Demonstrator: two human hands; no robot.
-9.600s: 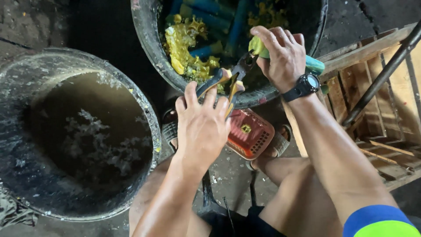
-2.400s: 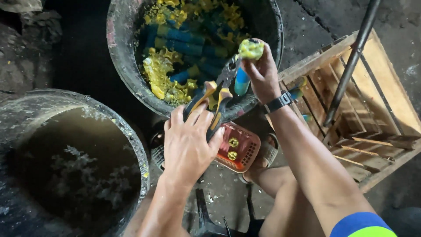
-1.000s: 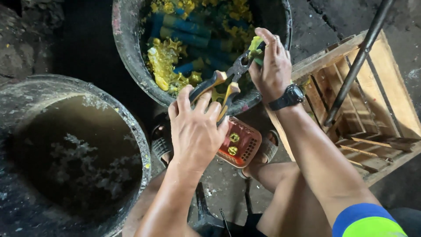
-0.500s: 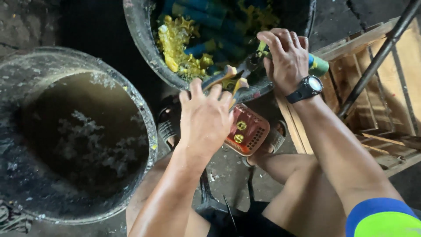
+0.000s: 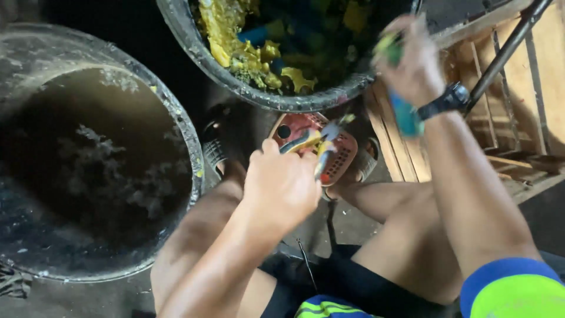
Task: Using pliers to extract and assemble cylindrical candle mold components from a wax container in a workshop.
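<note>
Pliers (image 5: 318,144) have been drawn back from the blue and green piece (image 5: 403,112) and are now gripped by the closed left hand (image 5: 281,188) near the red sandal (image 5: 329,147). The piece, freed from the tool, is clasped in the raised right hand (image 5: 415,68). Yellow and blue scraps fill the far black tub (image 5: 235,82); murky water is held in the left basin (image 5: 191,141).

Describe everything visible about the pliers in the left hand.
The pliers are blurred by motion. They have yellow-and-dark grips, gripped in the left hand, with the greyish metal head pointing up and right, towards the black tub. They hang above a red perforated sandal and touch nothing but the hand. Whether the head is open cannot be told.
</note>
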